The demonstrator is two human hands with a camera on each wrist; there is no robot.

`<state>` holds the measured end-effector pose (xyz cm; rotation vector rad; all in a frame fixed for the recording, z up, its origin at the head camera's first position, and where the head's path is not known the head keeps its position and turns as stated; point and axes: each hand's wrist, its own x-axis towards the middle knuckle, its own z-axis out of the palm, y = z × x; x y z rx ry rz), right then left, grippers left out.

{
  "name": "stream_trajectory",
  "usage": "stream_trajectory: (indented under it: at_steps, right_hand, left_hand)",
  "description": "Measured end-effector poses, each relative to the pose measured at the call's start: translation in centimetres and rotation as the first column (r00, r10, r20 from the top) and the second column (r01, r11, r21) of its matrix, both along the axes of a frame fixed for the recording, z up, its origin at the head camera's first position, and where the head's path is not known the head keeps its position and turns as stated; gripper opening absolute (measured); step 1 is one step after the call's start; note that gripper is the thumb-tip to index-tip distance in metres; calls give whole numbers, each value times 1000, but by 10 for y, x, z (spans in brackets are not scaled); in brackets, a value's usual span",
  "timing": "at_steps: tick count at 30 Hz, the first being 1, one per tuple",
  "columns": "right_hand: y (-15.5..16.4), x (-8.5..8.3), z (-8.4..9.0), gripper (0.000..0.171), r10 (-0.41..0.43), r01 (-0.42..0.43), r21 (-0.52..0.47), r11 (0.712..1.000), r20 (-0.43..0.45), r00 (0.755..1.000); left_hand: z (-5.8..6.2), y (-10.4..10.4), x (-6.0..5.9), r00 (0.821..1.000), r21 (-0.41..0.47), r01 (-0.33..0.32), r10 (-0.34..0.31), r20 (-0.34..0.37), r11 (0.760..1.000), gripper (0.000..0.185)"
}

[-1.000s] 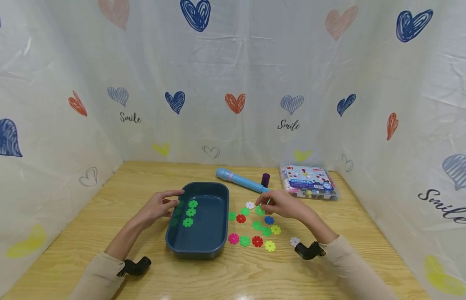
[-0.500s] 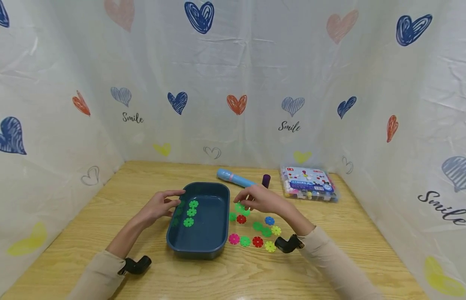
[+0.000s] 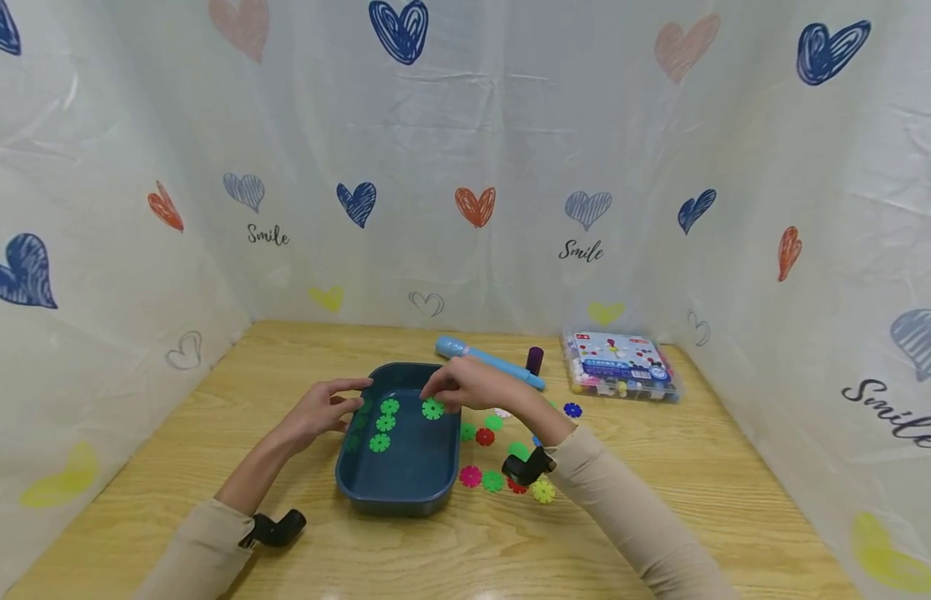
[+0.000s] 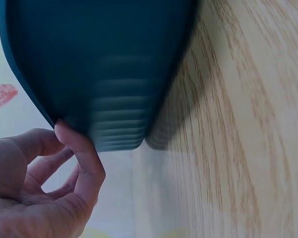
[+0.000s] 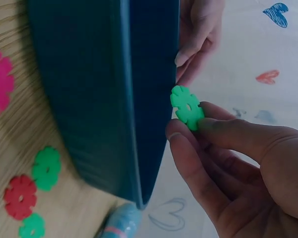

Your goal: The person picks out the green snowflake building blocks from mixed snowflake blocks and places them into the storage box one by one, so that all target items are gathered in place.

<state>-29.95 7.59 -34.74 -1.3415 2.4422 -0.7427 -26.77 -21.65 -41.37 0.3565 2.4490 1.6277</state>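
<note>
A dark blue tray (image 3: 396,498) sits on the wooden table with three green snowflake discs (image 3: 384,422) inside. My right hand (image 3: 456,385) hovers over the tray's far right part and pinches a green disc (image 3: 432,408) (image 5: 187,106) between thumb and fingertips. My left hand (image 3: 324,408) rests at the tray's left rim (image 4: 54,124), fingertips touching the edge and loosely bent. Several more discs, green, red, pink, yellow, white and blue (image 3: 573,409), lie on the table right of the tray.
A light blue pen-like stick (image 3: 488,360) and a small purple cap (image 3: 535,359) lie behind the tray. A clear plastic box (image 3: 618,365) of pieces stands at the back right. Heart-printed white sheets wall in the table on three sides.
My right hand lifted a green disc from the pile on the table and carried it left over the tray. My left hand stayed at the tray's rim.
</note>
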Motion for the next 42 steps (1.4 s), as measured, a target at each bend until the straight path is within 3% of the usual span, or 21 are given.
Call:
stream_trajectory:
  at_steps: [10, 20, 27, 32, 42]
  right_hand:
    - [-38, -11, 0, 22, 41, -49, 71, 996, 103, 994]
    - [-67, -18, -10, 20, 17, -42, 94, 995, 255, 967]
    - [-81, -20, -17, 20, -5, -48, 137, 989, 357, 934]
    - [-91, -22, -24, 19, 10, -84, 171, 982, 394, 919]
    - [-104, -17, -37, 19, -62, -53, 259, 964, 418, 906]
  left_hand:
    - [-1, 0, -3, 1000, -30, -3, 3, -7, 1000, 44]
    - [-1, -2, -2, 1000, 6, 7, -7, 6, 1000, 45]
    - [-1, -1, -2, 1000, -11, 12, -12, 5, 1000, 46]
    - [0, -2, -2, 1000, -8, 28, -28, -3, 1000, 47]
    - [0, -2, -2, 1000, -15, 23, -24, -8, 1000, 46]
